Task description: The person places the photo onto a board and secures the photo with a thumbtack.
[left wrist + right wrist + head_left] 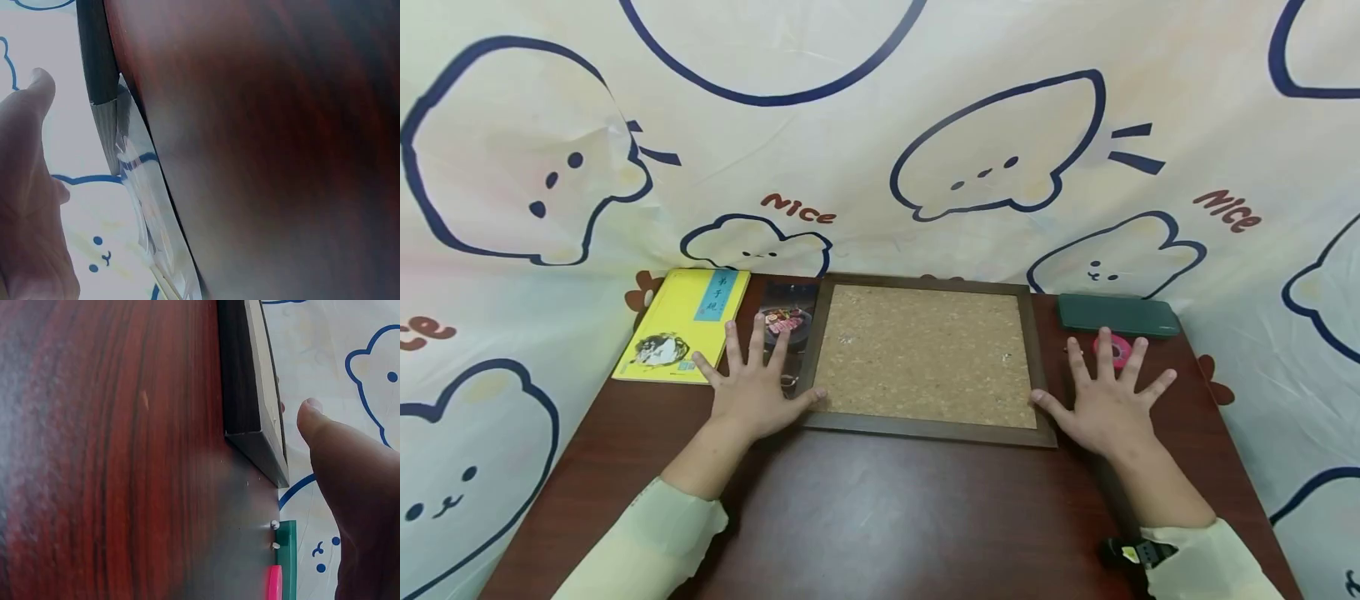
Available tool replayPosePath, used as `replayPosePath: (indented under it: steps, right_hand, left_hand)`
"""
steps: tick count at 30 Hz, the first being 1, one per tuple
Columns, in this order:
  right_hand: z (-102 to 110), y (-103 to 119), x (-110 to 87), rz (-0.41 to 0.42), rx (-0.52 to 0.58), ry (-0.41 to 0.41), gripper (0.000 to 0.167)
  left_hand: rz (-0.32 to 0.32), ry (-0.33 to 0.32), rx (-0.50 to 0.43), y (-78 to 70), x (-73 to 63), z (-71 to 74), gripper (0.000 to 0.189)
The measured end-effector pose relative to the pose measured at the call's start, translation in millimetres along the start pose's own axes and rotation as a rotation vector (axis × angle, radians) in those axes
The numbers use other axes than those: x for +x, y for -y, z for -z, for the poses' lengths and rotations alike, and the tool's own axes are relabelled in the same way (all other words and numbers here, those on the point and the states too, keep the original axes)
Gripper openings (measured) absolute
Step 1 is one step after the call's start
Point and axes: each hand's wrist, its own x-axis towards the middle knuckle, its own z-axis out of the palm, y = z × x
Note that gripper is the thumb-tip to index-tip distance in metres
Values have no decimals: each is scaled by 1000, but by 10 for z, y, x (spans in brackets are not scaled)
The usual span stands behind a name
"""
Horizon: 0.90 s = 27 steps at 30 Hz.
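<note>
A cork board (925,354) in a dark wooden frame lies flat in the middle of the table. My left hand (748,392) lies flat with fingers spread at its left side, thumb against the frame's near-left corner, fingertips over a glossy leaflet (786,321). My right hand (1108,404) lies flat and spread at the board's right side, its thumb at the near-right corner. The left wrist view shows the thumb (28,125) beside the frame (97,56) and the leaflet (140,187). In the right wrist view the thumb (337,444) hovers by the frame's corner (250,437).
A yellow book (685,325) lies at the far left of the dark red table (887,517). A green case (1117,315) and a pink tape roll (1112,348) lie beyond my right fingers. Two small pins (275,534) stand near the case (287,556). A patterned cloth (880,150) hangs around the table.
</note>
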Motion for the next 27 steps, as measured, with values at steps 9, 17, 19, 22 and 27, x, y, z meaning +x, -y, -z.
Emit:
replayPosePath:
  steps: [9,17,19,22,27]
  right_hand:
    - [-36,-112,146,5,78,-52,76]
    - [-81,-207,275,-29,96,-120,54]
    - [-95,-226,296,-23,105,-147,48]
    - [-116,-257,339,-3,107,-183,41]
    - [-137,-283,438,-22,114,-129,39]
  left_hand:
    - [34,76,-72,138,44,34,94]
    - [100,161,-160,256,-14,85,73]
    - [122,172,-176,279,-25,98,73]
    - [146,180,-198,310,-25,112,76]
    - [162,181,-215,369,-18,110,80]
